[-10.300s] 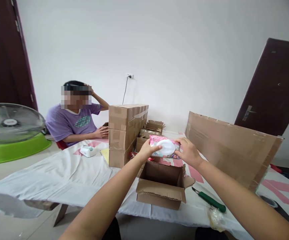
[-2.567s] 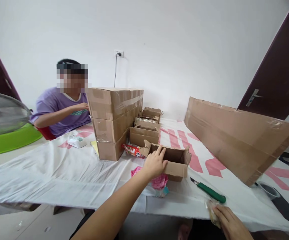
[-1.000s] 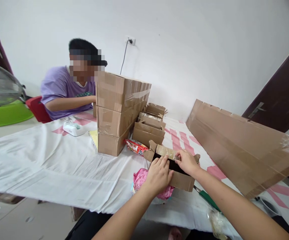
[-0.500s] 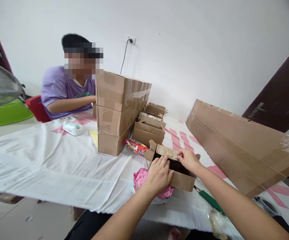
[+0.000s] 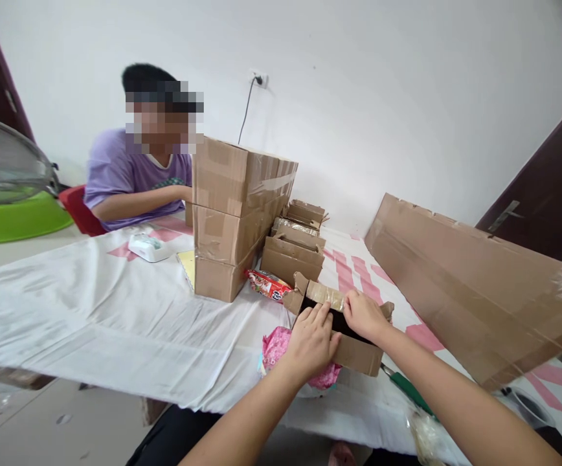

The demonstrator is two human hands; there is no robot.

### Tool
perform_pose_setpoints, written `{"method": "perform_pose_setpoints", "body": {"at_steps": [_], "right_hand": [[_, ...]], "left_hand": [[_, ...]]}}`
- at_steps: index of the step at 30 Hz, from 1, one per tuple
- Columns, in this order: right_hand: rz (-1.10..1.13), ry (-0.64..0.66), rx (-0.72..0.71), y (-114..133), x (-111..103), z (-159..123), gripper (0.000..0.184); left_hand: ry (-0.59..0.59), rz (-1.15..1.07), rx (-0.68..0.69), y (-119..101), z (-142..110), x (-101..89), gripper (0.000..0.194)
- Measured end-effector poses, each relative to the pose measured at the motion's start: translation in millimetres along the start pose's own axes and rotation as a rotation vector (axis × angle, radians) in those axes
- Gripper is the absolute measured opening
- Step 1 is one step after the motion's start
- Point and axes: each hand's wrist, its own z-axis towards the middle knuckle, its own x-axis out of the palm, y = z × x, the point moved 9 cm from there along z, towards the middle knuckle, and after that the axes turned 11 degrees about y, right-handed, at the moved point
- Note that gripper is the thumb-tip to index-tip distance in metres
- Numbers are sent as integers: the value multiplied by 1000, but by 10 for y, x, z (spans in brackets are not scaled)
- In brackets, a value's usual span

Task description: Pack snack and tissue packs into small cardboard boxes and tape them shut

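Observation:
An open cardboard box (image 5: pixel 357 355) sits near the table's front edge, with clear tape across its far flap (image 5: pixel 324 295). My left hand (image 5: pixel 313 340) lies over the box's left side, fingers stretched out and their tips at the taped flap. At the right end of that flap, my right hand (image 5: pixel 364 316) is closed, its fingertips pinching the taped edge. The box's dark inside is partly covered by both hands. Under my left wrist lies a crumpled pink plastic package (image 5: pixel 276 346). A red snack packet (image 5: pixel 270 285) rests beyond the box's left corner.
Stacked sealed cartons (image 5: pixel 217 236) stand left of centre, with several open boxes (image 5: pixel 293 255) behind the packet. A large cardboard sheet (image 5: pixel 470 285) leans at right. A green-handled tool (image 5: pixel 411 391) lies by my right forearm. A person in purple (image 5: pixel 116 178) sits across the table (image 5: pixel 116 323).
My right fingers have curled in more at the taped flap. My left hand stays nearly in place on the box. The whole view has shifted slightly.

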Motion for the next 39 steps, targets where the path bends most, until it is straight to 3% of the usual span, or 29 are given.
{"method": "perform_pose_setpoints", "body": {"at_steps": [10, 16, 26, 32, 39], "right_hand": [[88, -59, -145, -17, 30, -148, 13], [177, -124, -123, -52, 0, -176, 3], [384, -237, -97, -52, 7, -81, 9], [542, -248, -150, -96, 99, -95, 12], [560, -228, -230, -72, 77, -231, 9]], "left_hand": [[6, -43, 23, -5, -12, 9, 35], [10, -44, 20, -15, -7, -19, 32], [22, -32, 13, -24, -17, -42, 32], [36, -45, 13, -17, -16, -26, 32], [53, -86, 19, -19, -15, -39, 26]]}}
